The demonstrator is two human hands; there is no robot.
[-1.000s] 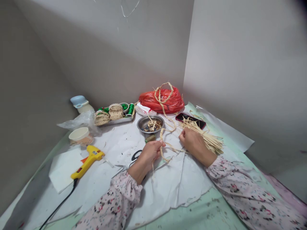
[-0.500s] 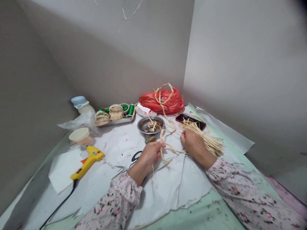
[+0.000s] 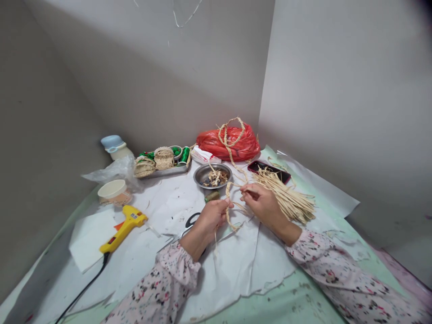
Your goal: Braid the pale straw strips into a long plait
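Observation:
My left hand point(image 3: 213, 215) is closed, pinching a pale straw braid point(image 3: 228, 191) between thumb and fingertips. From that pinch the braid runs back past the metal bowl and up over a red plastic bag, where it loops. Loose straw strands point(image 3: 232, 225) hang beside and below my left fingers. Just right of the pinch is my right hand point(image 3: 259, 201), its fingers bent and drawn together; a strand passes close by, but what the fingertips hold is too small to make out. Behind my right hand lies a bundle of straw strips point(image 3: 286, 193).
A metal bowl point(image 3: 200, 181) holds straw scraps. The red bag point(image 3: 216, 143) and a phone point(image 3: 252, 166) lie at the back. On the left are a yellow glue gun point(image 3: 133, 216), a plastic cup point(image 3: 113, 191) and a tray point(image 3: 168, 172) with thread. Black-handled scissors point(image 3: 191, 220) lie by my left wrist.
My right hand has moved left from beside the straw bundle towards my left hand, and its fingers have come into view. The left hand keeps its pinch on the braid.

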